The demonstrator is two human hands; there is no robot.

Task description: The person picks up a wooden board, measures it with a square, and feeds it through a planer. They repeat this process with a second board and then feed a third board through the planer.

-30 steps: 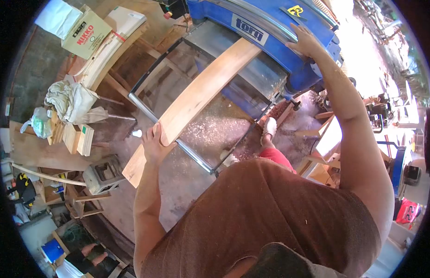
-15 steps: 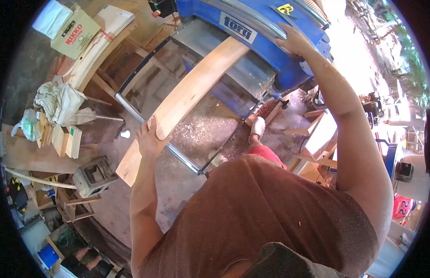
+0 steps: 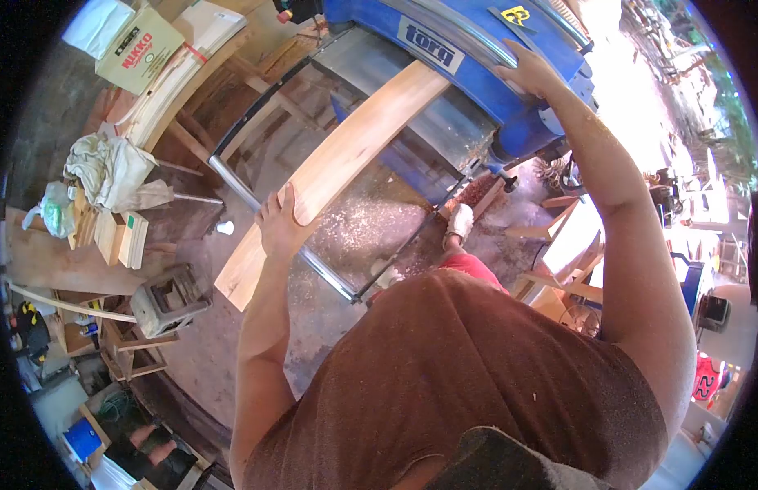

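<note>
From the head camera, looking down over the person's brown shirt: a long pale plank (image 3: 354, 151) runs from the near left up to the far middle, where its far end lies on the steel bed (image 3: 465, 122) of a blue thickness planer (image 3: 477, 57) and goes under the machine's housing; the near end hangs free over the dusty floor, past a metal roller bar (image 3: 256, 204). The left hand (image 3: 281, 222) takes the plank about one third from its near end; the fingers are curled around its edge and the thumb lies on the top face. The right hand (image 3: 530, 73) rests flat on top of the planer, with fingers spread and holding nothing. At the far left there is a cardboard box (image 3: 142, 51), nearer a heap of cloth (image 3: 109, 171) and some short wood blocks (image 3: 122, 237); a white shoe (image 3: 461, 220) stands just beside the machine's base.

To my judgement the plank is being fed into the planer; the next move calls for an even push along the plank's length, with the near end held level with the bed, and the left hand well back from the mouth of the machine.
</note>
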